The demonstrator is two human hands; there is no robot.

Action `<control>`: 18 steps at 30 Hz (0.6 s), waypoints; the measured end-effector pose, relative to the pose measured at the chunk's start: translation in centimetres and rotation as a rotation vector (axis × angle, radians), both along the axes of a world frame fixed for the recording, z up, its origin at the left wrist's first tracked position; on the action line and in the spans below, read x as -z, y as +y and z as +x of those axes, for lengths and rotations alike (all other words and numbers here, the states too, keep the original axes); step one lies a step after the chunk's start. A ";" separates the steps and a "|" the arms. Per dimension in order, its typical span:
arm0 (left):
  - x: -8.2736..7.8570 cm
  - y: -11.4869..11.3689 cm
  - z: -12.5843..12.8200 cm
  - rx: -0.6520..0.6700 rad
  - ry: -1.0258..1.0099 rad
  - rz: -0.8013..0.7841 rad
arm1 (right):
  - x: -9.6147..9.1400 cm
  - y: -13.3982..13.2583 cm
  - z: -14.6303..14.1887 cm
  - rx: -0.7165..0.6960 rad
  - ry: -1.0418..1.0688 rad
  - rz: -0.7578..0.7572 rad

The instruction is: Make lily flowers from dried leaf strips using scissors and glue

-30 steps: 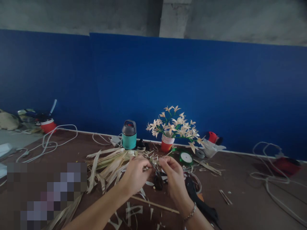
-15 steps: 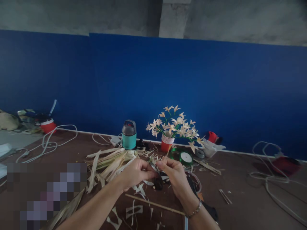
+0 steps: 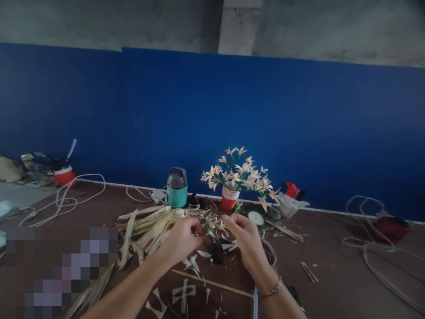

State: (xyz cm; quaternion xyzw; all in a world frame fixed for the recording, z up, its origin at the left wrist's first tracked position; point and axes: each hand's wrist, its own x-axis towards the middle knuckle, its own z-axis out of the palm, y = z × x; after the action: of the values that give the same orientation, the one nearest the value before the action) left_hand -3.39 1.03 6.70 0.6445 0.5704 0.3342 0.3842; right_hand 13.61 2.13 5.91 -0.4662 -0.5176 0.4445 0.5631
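Note:
My left hand (image 3: 186, 239) is in the middle of the work surface, its fingers curled and thumb toward the fingertips; whatever they may hold is too small to make out. Facing it, my right hand (image 3: 245, 237) pinches thumb against forefinger. A small green tip (image 3: 237, 207) shows just above the right fingers; I cannot tell whether they hold it. Between and below the hands lies a dark object (image 3: 217, 251), partly blurred. Pale dried husks (image 3: 156, 226) lie left of my left hand. Cut husk pieces (image 3: 184, 292) are scattered below, near a thin stick (image 3: 212, 282).
Behind my hands stand a red cup (image 3: 229, 199) of pale husk flowers (image 3: 245, 173) and a teal-and-grey device (image 3: 177, 188). A green ribbon spool (image 3: 256, 218) sits beyond my right hand. White cables (image 3: 66, 195) loop at left. A blue wall (image 3: 212, 110) rises behind.
My hands have moved slightly apart, the right one a little upward. An orange-yellow strip above the right fingers no longer shows; a green tip is there now. The view has shifted slightly.

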 end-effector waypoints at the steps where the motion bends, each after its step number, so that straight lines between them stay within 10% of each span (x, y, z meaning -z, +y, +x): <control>1: 0.0 0.1 -0.2 -0.003 -0.002 0.019 | 0.0 -0.1 -0.1 -0.016 -0.016 -0.003; 12: -0.9 1.5 -2.0 -0.079 0.127 0.106 | -0.1 0.1 -0.2 -0.017 -0.289 0.066; 18: 2.1 2.9 -2.8 -0.091 0.382 0.290 | 1.4 0.9 1.0 0.015 -0.737 0.048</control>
State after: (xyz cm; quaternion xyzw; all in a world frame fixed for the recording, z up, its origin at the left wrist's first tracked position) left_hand -6.22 3.89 4.58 0.7181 0.6071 0.3015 0.1576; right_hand 14.56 3.01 4.54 -0.5853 -0.6925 0.2304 0.3531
